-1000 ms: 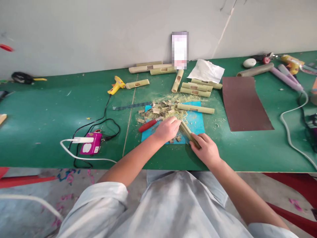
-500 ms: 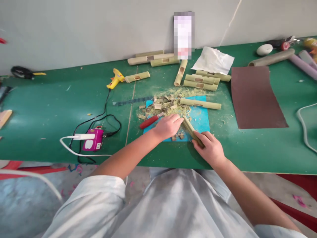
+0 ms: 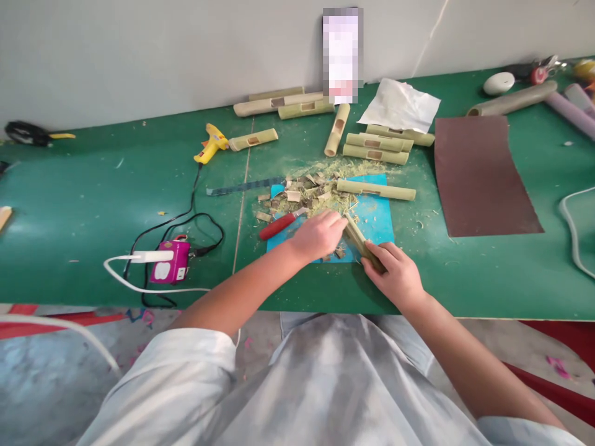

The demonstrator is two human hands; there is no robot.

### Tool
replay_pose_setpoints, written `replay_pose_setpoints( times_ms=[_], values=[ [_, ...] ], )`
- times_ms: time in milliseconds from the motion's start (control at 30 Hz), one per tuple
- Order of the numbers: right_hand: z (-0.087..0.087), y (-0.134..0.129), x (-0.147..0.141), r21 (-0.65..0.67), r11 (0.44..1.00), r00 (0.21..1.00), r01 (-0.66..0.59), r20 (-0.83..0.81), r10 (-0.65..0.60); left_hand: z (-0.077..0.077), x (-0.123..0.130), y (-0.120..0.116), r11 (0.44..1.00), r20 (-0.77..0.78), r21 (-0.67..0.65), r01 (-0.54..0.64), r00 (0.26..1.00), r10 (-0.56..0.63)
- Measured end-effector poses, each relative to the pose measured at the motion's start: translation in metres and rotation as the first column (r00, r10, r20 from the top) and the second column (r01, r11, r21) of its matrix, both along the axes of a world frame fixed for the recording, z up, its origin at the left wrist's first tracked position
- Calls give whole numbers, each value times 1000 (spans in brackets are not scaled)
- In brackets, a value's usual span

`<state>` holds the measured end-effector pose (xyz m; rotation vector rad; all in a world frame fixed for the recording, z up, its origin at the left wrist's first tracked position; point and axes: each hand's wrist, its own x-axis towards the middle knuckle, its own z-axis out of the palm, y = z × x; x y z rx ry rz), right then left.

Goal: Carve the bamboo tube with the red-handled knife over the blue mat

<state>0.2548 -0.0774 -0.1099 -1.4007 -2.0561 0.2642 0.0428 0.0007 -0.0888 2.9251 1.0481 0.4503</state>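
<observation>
My right hand (image 3: 394, 274) is closed around the near end of a bamboo tube (image 3: 357, 235), which slants away from me over a blue sheet (image 3: 381, 223). Curled against the tube's far end is my left hand (image 3: 320, 235); its fingers are pressed together and whatever they may hold is hidden. A red-handled tool (image 3: 277, 227) lies just left of that hand. Beyond both hands, bamboo chips and shavings (image 3: 307, 195) cover part of the sheet, next to another bamboo tube (image 3: 400, 192) with a rectangular slot cut in it.
Several slotted bamboo tubes (image 3: 376, 155) lie at the back, some under white paper (image 3: 400, 106). Brown sandpaper (image 3: 478, 179) is on the right. To the left are a yellow glue gun (image 3: 211, 144), a saw blade (image 3: 242, 186) and a purple power adapter (image 3: 171, 262) with cables.
The camera view has shifted slightly. Both hands keep almost the same place at the bamboo tube, the left fingers moving only a little at its far end.
</observation>
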Motion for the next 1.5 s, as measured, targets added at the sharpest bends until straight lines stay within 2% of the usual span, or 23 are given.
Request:
replay_pose_setpoints(
  times_ms=[67, 200, 300, 400, 533, 667, 767, 900, 1033, 1133, 1233, 1367, 1500],
  values=[
    [-1, 0, 0, -7, 1000, 1000, 1, -1, -1, 1, 0, 0, 1000, -7, -19, -16, 1000, 16],
    [-1, 0, 0, -6, 1000, 1000, 1, 5, -1, 2, -1, 1, 999, -34, 14, 51, 998, -51],
    [0, -1, 0, 3, 1000, 1000, 6, 11, -6, 3, -2, 1, 999, -62, 34, 18, 998, -15],
    [0, -1, 0, 5, 1000, 1000, 6, 10, -6, 3, -2, 1, 998, -57, 25, 56, 997, -55],
    [-1, -1, 0, 9, 1000, 1000, 3, 3, -3, 3, -1, 1, 1000, -62, -10, 7, 998, -7],
    [0, 0, -1, 21, 1000, 1000, -2, 10, 2, 3, -1, 1, 996, -36, 11, 89, 995, -88],
    [1, 0, -1, 30, 1000, 1000, -1, 18, 1, 5, -3, 4, 997, -71, 76, 16, 997, -10],
    [0, 0, -2, 38, 999, 1000, 1, 13, -2, 6, -5, 6, 993, -78, 48, 107, 992, -103],
    [-1, 0, -2, 46, 999, 1000, -5, 8, 4, 5, -6, 5, 997, -96, 71, 28, 995, -21],
    [-2, 0, -2, 51, 999, 1000, -6, 8, 5, 4, -5, 4, 993, -78, 65, 99, 993, -94],
    [-3, -1, -1, 49, 999, 1000, -8, 9, 8, 3, -5, 4, 998, -72, 66, 23, 997, -18],
    [-3, 0, -1, 39, 999, 1000, -3, 7, 3, 2, -2, 3, 995, -50, 8, 99, 994, -99],
    [-2, 0, -2, 28, 1000, 1000, -4, 9, 4, 2, 0, 2, 1000, -54, 6, 1, 999, 0]
  ],
)
